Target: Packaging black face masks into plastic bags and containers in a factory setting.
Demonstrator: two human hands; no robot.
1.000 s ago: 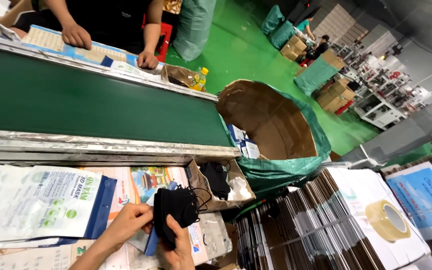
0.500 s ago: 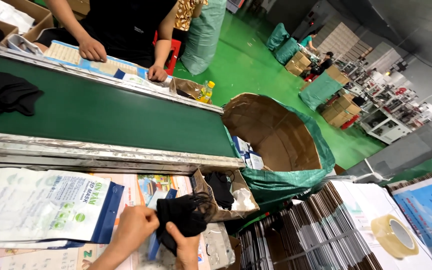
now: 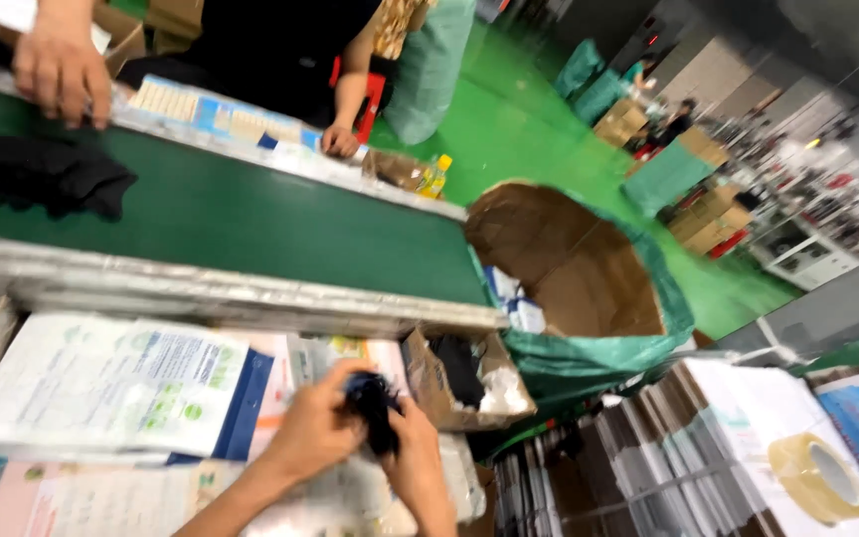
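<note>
Both hands meet low in the view, just in front of the person, and between them they grip a small bunched piece of black fabric [image 3: 372, 410]. The left hand [image 3: 315, 430] curls around it from the left, fingers closed over the top of the bundle, and the right hand [image 3: 415, 449] presses against it from the right with its fingers folded in (the picture is blurred, so the exact fingertip contact is hard to read). The fabric is held just above the table [image 3: 12, 502], which is covered with flat printed packaging sheets. A white printed bag [image 3: 101, 383] with green and blue marks lies to the left of the hands, on top of a blue-edged sheet.

Just to the right of the hands stands a small open cardboard box [image 3: 428, 383] holding more dark cloth and something white. Beyond the table runs a green conveyor belt [image 3: 251, 224] with a metal edge; another black garment [image 3: 47, 174] lies on it at the left. Across the belt, another person's two hands [image 3: 60, 70] rest on its far rim. To the right sits a large cardboard-lined bin in a green sack [image 3: 589, 363], and a roll of tape [image 3: 819, 477] lies on stacked flat cartons.
</note>
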